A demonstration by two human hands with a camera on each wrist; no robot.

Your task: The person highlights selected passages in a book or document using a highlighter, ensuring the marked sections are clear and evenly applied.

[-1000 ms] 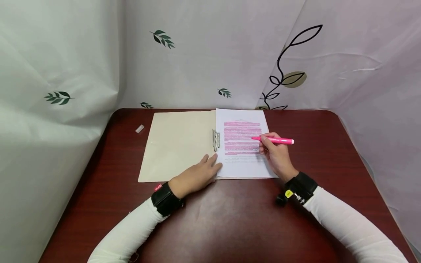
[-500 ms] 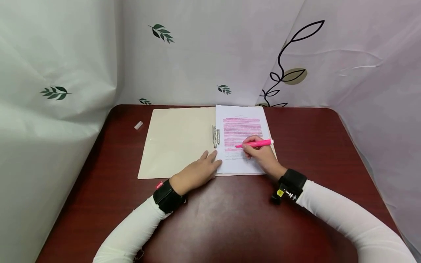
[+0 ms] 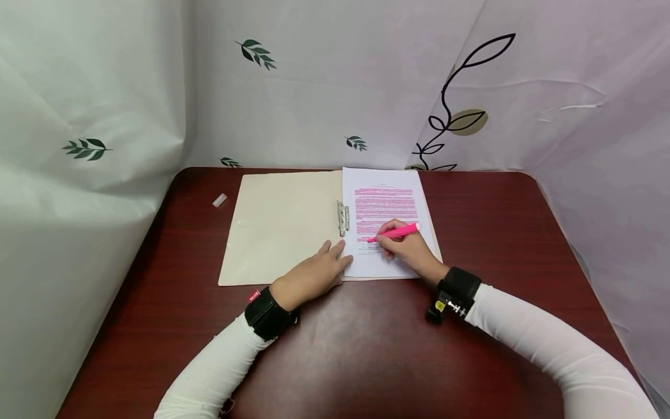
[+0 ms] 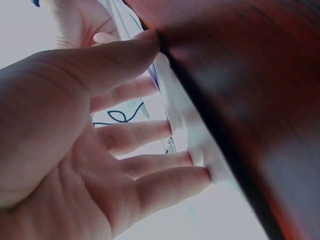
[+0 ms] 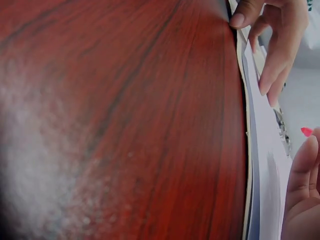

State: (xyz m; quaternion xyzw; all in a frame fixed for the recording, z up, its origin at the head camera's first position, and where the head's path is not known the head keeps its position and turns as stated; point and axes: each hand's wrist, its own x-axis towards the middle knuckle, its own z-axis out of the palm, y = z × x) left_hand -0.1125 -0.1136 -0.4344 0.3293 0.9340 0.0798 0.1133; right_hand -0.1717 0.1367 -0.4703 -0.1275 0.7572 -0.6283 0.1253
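A pink highlighter (image 3: 403, 231) is gripped in my right hand (image 3: 410, 250), its tip low on a printed page (image 3: 387, 267). Pink marks cover most of the text lines above the tip. The page lies on the right half of an opened cream folder (image 3: 282, 227), beside a metal clip (image 3: 342, 218) at the fold. My left hand (image 3: 313, 274) rests with spread fingers over the folder's lower middle, fingertips on the page's lower left corner. In the left wrist view its fingers (image 4: 172, 187) look extended and touch the paper. The right wrist view shows only the highlighter's pink tip (image 5: 306, 131).
A small white block, perhaps an eraser (image 3: 219, 200), lies left of the folder on the dark red wooden table (image 3: 335, 349). White curtains (image 3: 303, 87) with leaf prints hang behind the table and at both sides.
My right hand has moved left and slightly down across the page with the highlighter, from the right ends of the lines to near their left ends. The left hand stays in place.
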